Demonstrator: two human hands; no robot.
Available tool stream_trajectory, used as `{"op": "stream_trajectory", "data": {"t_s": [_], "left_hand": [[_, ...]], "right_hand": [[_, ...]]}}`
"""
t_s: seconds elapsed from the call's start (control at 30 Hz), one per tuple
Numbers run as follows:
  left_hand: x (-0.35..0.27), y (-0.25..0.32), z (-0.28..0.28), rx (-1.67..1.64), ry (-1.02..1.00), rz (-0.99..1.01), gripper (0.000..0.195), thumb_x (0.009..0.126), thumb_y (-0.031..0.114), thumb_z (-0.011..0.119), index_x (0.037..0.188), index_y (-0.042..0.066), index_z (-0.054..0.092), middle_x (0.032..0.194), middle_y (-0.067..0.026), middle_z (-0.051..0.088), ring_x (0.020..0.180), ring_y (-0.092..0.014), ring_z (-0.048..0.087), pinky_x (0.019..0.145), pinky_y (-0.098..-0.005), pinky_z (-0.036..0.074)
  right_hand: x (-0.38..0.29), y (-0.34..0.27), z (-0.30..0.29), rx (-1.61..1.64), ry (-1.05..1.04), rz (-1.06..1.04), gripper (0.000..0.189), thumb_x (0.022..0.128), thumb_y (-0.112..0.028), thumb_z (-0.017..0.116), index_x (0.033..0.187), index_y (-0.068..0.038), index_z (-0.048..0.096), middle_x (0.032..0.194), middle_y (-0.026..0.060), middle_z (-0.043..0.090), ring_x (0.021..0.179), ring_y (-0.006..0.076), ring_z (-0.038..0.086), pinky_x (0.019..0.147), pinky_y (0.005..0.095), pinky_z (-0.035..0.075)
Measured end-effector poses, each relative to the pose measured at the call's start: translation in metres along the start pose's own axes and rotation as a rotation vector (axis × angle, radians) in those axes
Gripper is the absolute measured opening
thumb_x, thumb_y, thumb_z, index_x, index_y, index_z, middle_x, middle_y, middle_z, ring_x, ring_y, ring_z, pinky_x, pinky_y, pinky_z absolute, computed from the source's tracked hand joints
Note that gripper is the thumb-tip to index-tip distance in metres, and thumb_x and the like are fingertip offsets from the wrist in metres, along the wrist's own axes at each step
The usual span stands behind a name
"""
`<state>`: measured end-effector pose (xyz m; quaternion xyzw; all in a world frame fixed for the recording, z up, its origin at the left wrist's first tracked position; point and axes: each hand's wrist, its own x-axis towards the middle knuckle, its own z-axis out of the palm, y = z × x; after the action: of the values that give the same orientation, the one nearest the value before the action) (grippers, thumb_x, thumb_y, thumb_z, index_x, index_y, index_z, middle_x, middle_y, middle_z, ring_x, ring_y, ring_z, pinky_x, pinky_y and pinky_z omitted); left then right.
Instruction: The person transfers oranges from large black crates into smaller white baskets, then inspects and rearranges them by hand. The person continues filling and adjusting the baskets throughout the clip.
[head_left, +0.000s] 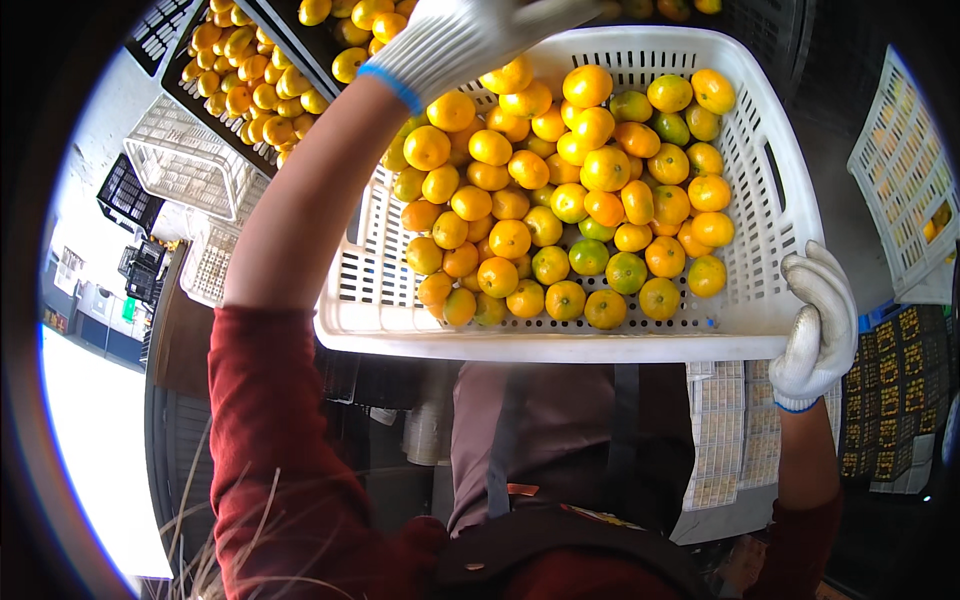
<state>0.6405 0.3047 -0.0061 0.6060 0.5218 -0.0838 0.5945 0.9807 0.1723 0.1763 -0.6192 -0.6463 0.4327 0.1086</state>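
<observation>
A white plastic crate (555, 346) with slotted walls stands before me, holding many orange and yellow-green mandarins (510, 238). My left hand (469, 45), in a white knit glove with a blue cuff, reaches over the crate's far left part; its fingers run past the top of the picture and what they touch is hidden. At the crate's near right corner is my right hand (817, 330), gloved too, with its curled fingers against the rim.
Dark crates of mandarins (251, 82) stand at the upper left. White crates (184, 154) lie beyond them, with black crates (129, 193) farther left. A white slotted crate (904, 176) stands at the right, above stacked dark crates of fruit (896, 390).
</observation>
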Motion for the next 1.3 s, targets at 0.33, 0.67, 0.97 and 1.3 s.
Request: {"op": "stream_trajectory", "data": {"t_s": [0.33, 0.67, 0.97, 1.3], "left_hand": [[-0.328, -0.089, -0.008, -0.494, 0.585, -0.713, 0.052, 0.107, 0.032, 0.056, 0.147, 0.0, 0.05, 0.144, -0.0143, 0.055, 0.135, -0.022, 0.052, 0.114, -0.0343, 0.039], [-0.284, -0.048, -0.018, 0.384, 0.097, -0.27, 0.042, 0.087, 0.016, 0.071, 0.128, 0.009, 0.065, 0.118, -0.016, 0.067, 0.109, -0.038, 0.065, 0.095, -0.0443, 0.053], [-0.225, -0.086, 0.11, 0.731, -1.05, 0.052, 0.042, 0.092, 0.038, 0.066, 0.13, 0.019, 0.064, 0.103, -0.0091, 0.072, 0.09, -0.032, 0.073, 0.069, -0.0515, 0.056], [-0.201, -0.092, 0.037, 0.276, -0.683, -0.086, 0.055, 0.08, 0.037, 0.075, 0.131, 0.019, 0.066, 0.104, -0.0143, 0.072, 0.095, -0.035, 0.07, 0.082, -0.0431, 0.056]], "right_hand": [[-0.009, 0.004, 0.002, 0.018, 0.021, 0.025, 0.03, 0.094, -0.007, 0.046, 0.109, 0.007, 0.068, 0.11, 0.02, 0.072, 0.114, 0.0401, 0.066, 0.101, 0.0494, 0.053], [-0.022, 0.008, -0.001, 0.024, -0.013, 0.033, 0.039, 0.095, -0.01, 0.037, 0.117, 0.006, 0.065, 0.117, 0.0203, 0.07, 0.121, 0.0412, 0.063, 0.107, 0.051, 0.05], [-0.012, -0.008, 0.005, -0.08, 0.027, 0.052, 0.029, 0.089, -0.005, 0.049, 0.106, 0.004, 0.07, 0.106, 0.018, 0.073, 0.111, 0.0397, 0.067, 0.101, 0.0488, 0.052], [-0.02, 0.005, 0.017, -0.067, 0.194, 0.03, 0.022, 0.09, -0.005, 0.056, 0.102, 0.003, 0.073, 0.102, 0.0176, 0.072, 0.105, 0.0374, 0.068, 0.097, 0.0453, 0.053]]}}
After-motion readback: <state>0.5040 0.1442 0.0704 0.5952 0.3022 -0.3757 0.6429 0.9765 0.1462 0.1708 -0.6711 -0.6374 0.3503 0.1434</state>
